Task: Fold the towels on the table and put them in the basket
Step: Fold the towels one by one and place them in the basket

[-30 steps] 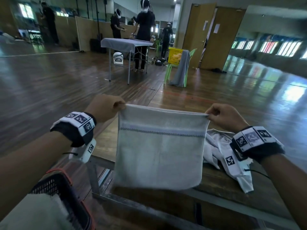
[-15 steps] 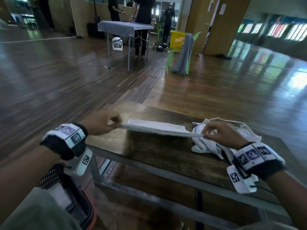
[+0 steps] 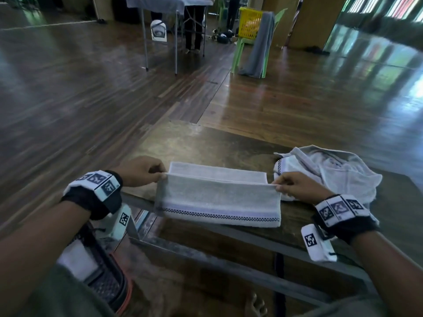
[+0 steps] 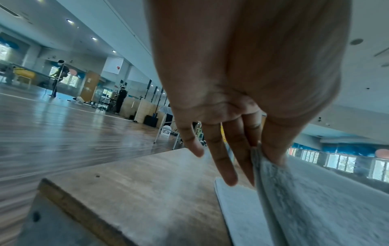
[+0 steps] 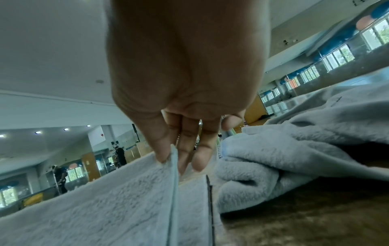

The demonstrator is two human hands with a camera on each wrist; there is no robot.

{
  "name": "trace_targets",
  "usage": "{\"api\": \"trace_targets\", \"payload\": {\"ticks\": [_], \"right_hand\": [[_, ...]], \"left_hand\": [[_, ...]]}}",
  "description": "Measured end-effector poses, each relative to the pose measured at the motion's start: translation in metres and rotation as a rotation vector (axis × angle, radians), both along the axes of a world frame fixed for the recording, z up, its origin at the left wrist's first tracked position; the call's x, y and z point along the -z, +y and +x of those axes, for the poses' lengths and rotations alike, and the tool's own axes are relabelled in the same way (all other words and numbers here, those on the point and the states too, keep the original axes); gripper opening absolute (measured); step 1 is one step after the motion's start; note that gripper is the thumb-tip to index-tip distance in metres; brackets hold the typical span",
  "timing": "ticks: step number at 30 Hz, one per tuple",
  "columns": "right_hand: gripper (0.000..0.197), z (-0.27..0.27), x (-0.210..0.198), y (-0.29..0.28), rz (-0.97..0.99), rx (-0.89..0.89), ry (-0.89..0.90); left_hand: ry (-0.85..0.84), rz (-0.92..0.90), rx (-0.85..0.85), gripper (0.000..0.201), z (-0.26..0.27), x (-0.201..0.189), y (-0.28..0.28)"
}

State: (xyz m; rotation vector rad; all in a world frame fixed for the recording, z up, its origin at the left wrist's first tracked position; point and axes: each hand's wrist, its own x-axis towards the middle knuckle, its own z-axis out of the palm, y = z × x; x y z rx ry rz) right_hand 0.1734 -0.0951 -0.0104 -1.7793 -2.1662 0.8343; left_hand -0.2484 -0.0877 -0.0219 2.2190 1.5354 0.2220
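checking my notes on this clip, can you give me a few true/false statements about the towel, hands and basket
1. Both hands pinch the grey towel. True: left hand and right hand hold its upper corners.
2. A crumpled towel lies beside the right hand. True.
3. The grey towel is in the basket. False: it rests on the table.
4. The left hand is empty. False: it pinches the towel's corner.

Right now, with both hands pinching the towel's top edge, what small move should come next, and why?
Probably lower the pinched edge forward onto the far layer. The left hand and right hand hold the towel half-folded above the table, its far part already flat there.
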Motion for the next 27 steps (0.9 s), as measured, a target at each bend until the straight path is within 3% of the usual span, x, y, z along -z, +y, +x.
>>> {"api": "trace_targets", "payload": {"ticks": [12, 16, 19, 27], "right_hand": [[0.011, -0.015, 0.035, 0.096, -0.017, 0.14, -0.208], [0.02, -0.016, 0.05, 0.102, -0.033, 0.19, -0.273], [0.017, -0.016, 0.057, 0.101, -0.031, 0.204, -0.29], [0.022, -0.016, 0.064, 0.097, 0.04, 0.128, -0.289]], "left_hand": [[0.065, 0.09, -0.144, 0.015, 0.022, 0.043, 0.082], [0.077, 0.076, -0.135, 0.013, 0.023, 0.053, 0.088], [0.112, 0.056, -0.134, 0.013, 0.02, 0.057, 0.088], [0.089, 0.064, -0.127, 0.009, 0.02, 0.055, 0.086]]}}
